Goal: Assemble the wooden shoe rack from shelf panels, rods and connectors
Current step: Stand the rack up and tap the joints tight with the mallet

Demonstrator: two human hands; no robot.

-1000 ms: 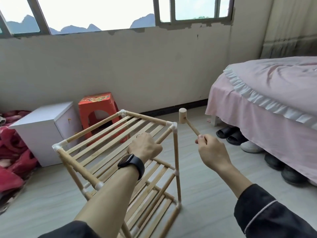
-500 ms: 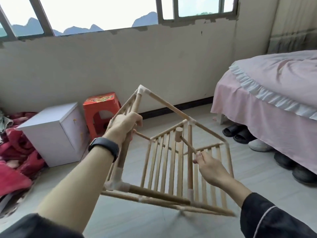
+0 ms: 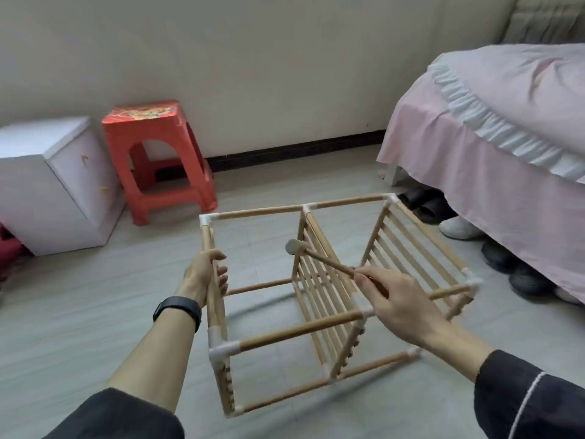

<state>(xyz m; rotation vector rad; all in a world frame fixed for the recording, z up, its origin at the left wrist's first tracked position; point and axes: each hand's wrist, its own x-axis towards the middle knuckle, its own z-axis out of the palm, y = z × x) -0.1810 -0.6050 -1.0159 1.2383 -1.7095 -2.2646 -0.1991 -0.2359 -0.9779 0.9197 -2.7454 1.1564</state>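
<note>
The shoe rack (image 3: 319, 289) lies tipped on its side on the floor (image 3: 79, 312) between the red stool (image 3: 158, 160) and the bed (image 3: 493, 128). The left hand (image 3: 202, 275) is wrapped around its near-left panel edge; the right hand (image 3: 402, 301) is closed on a wooden mallet (image 3: 319, 255) (head raised inside the frame).

One head view looks forward and down from close above the rack (image 3: 332, 280); floor (image 3: 79, 312) below, wall (image 3: 253, 58) at 12 o'clock.
</note>
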